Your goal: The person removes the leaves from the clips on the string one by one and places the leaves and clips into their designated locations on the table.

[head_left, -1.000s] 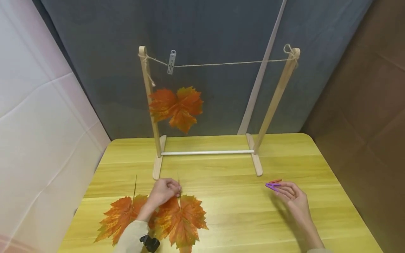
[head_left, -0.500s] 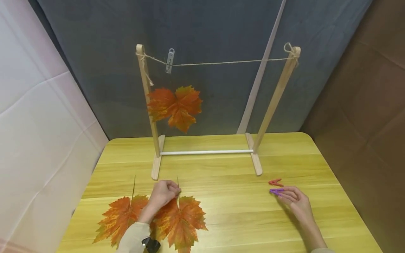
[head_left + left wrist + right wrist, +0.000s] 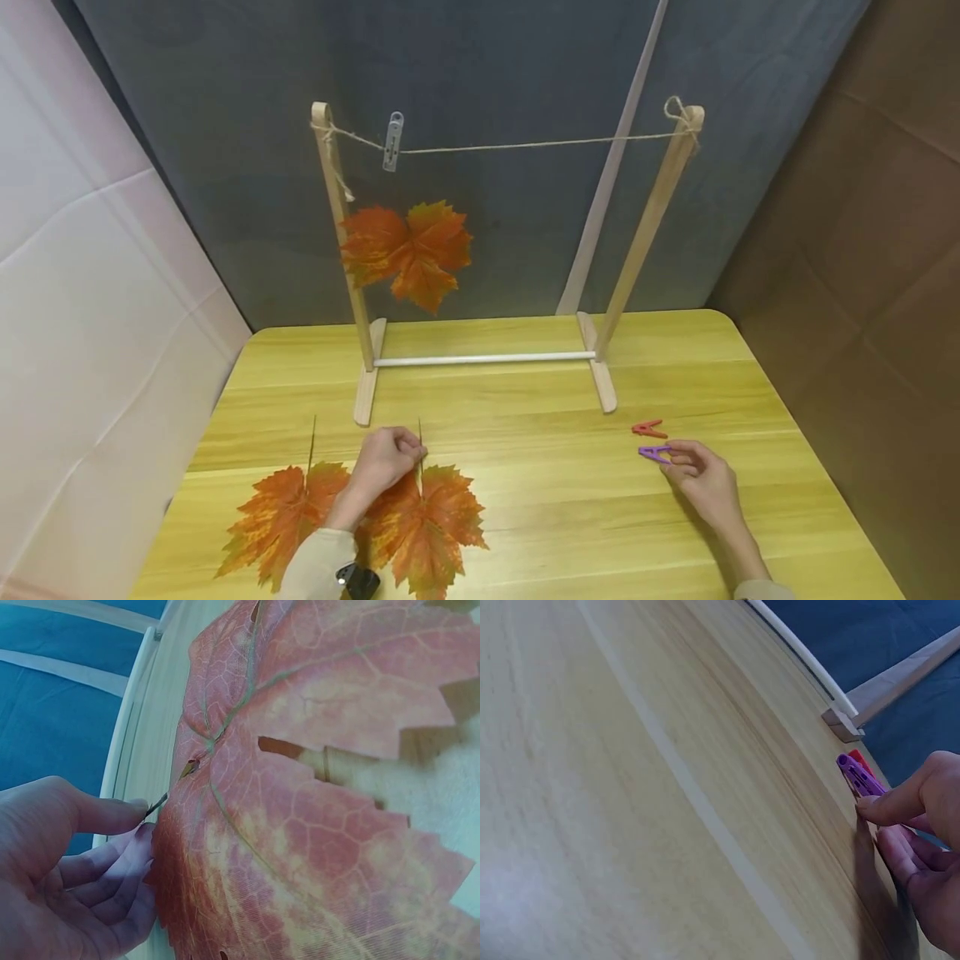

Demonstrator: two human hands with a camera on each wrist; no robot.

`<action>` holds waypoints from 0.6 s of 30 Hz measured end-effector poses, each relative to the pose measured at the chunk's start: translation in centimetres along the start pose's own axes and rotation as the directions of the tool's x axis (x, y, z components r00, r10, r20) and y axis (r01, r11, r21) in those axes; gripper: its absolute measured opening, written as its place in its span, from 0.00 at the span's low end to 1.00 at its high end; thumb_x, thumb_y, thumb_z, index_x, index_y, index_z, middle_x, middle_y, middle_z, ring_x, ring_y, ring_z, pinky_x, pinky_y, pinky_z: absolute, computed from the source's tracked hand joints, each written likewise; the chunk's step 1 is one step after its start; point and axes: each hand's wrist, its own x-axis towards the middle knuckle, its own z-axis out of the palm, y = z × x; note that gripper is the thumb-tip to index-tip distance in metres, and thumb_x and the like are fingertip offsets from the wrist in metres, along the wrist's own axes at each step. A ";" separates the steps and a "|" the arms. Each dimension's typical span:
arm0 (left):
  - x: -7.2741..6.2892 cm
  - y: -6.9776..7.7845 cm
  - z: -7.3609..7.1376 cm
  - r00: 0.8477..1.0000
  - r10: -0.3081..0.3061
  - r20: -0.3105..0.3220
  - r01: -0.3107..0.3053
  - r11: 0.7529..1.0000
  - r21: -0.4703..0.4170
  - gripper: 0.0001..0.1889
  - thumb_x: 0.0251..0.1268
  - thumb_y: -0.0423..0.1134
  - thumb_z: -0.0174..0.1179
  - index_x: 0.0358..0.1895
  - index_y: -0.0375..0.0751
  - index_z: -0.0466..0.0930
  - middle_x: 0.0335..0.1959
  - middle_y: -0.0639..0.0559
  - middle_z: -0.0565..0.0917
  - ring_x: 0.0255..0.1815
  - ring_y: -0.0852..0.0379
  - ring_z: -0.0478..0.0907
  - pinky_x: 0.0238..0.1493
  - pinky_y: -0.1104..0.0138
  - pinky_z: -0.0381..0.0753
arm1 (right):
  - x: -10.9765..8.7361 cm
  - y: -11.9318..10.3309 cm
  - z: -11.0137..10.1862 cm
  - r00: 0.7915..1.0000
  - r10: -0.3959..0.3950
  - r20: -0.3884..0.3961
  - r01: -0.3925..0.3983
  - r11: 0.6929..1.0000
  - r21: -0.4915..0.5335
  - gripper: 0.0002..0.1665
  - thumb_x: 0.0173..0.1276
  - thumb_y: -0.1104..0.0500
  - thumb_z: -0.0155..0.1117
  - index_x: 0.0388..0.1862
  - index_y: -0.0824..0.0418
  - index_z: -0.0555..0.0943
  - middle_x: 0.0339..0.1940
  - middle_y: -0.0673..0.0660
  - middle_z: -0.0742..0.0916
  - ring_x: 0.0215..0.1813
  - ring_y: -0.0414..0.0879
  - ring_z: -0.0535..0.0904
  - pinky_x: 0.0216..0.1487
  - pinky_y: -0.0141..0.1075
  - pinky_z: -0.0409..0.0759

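Observation:
My left hand [image 3: 388, 460] pinches the stem of an orange artificial maple leaf [image 3: 431, 525] between thumb and fingers; the left wrist view shows the grip on the stem [image 3: 155, 805] close up. A second orange leaf [image 3: 273, 517] lies on the table to the left, partly behind the left forearm. Over on the right, my right hand [image 3: 703, 482] holds a purple clothespin [image 3: 654, 454] by one end with thumb and fingers. Just beyond it a red clothespin [image 3: 649, 428] lies on the table, mostly hidden behind the purple one in the right wrist view.
A wooden stand [image 3: 648, 225] with a string [image 3: 525, 146] tied between its posts stands at the table's back. A clear clothespin [image 3: 393, 142] is clipped on the string at left, and another leaf [image 3: 408, 254] hangs below it. Cloth walls enclose three sides.
The red clothespin, earlier against the purple one at my right fingers, now lies apart on the table. My right hand has drawn slightly nearer with the purple clothespin. The left hand stays on the stem.

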 end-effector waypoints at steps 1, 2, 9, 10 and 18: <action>0.0 0.0 0.0 1.000 -0.001 0.000 0.001 1.000 0.004 0.05 0.62 0.35 0.70 0.33 0.37 0.85 0.24 0.51 0.84 0.24 0.58 0.78 0.26 0.67 0.77 | 0.0 0.0 0.0 1.000 -0.004 -0.002 0.004 1.000 -0.019 0.20 0.57 0.72 0.74 0.50 0.71 0.84 0.38 0.65 0.89 0.33 0.26 0.79 0.36 0.21 0.81; 0.0 0.0 0.0 1.000 -0.003 -0.002 0.003 1.000 0.008 0.05 0.62 0.35 0.70 0.32 0.37 0.85 0.24 0.51 0.84 0.24 0.58 0.78 0.26 0.67 0.77 | 0.0 0.0 0.1 1.000 -0.014 -0.005 0.014 0.999 -0.036 0.20 0.57 0.72 0.74 0.50 0.71 0.84 0.37 0.64 0.89 0.32 0.26 0.78 0.35 0.21 0.80; 0.1 0.1 0.0 1.000 -0.017 -0.004 0.017 1.000 0.013 0.05 0.62 0.35 0.71 0.33 0.37 0.85 0.25 0.51 0.84 0.25 0.58 0.78 0.27 0.67 0.77 | 0.2 -0.3 0.1 0.999 -0.040 -0.021 0.038 0.995 -0.093 0.19 0.56 0.70 0.75 0.48 0.70 0.85 0.36 0.61 0.87 0.33 0.27 0.75 0.32 0.20 0.77; 0.1 0.1 0.0 1.000 -0.019 -0.003 0.019 1.000 0.012 0.05 0.62 0.35 0.71 0.33 0.37 0.85 0.25 0.51 0.84 0.25 0.58 0.78 0.26 0.67 0.77 | 0.2 -0.3 0.2 0.999 -0.040 -0.022 0.038 0.995 -0.098 0.19 0.56 0.70 0.75 0.49 0.70 0.85 0.36 0.61 0.87 0.33 0.26 0.75 0.33 0.20 0.78; 0.2 0.1 0.1 1.000 -0.018 -0.003 0.019 1.000 0.020 0.06 0.61 0.35 0.71 0.32 0.38 0.85 0.25 0.51 0.83 0.26 0.58 0.78 0.27 0.67 0.77 | 0.0 -0.1 0.3 1.000 -0.024 -0.021 0.022 0.995 -0.101 0.20 0.56 0.70 0.75 0.49 0.69 0.85 0.38 0.61 0.86 0.34 0.25 0.75 0.35 0.20 0.78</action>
